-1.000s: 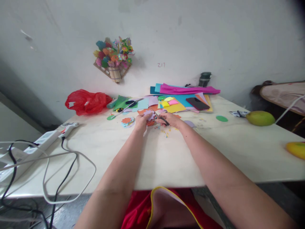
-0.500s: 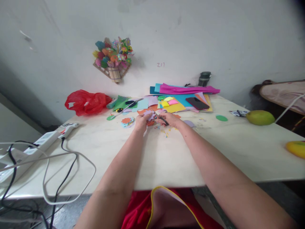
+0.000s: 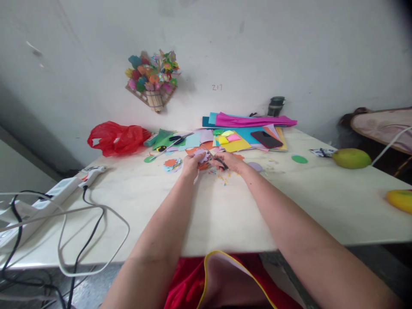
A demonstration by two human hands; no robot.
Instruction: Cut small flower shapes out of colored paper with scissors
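Your left hand (image 3: 190, 165) pinched a pale-purple paper piece (image 3: 201, 154), scallop-edged, flower-like; your right hand (image 3: 233, 161), curled closed, gripped dark-handled scissors (image 3: 220, 162), slim blades near the paper.

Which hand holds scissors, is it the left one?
No, the right hand grips the scissors, while the left hand holds a purple scalloped paper.

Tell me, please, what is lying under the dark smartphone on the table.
The smartphone rests on coloured sheets: a blue sheet shows at its left, a lavender sheet behind it. What lies directly beneath is covered and cannot be seen.
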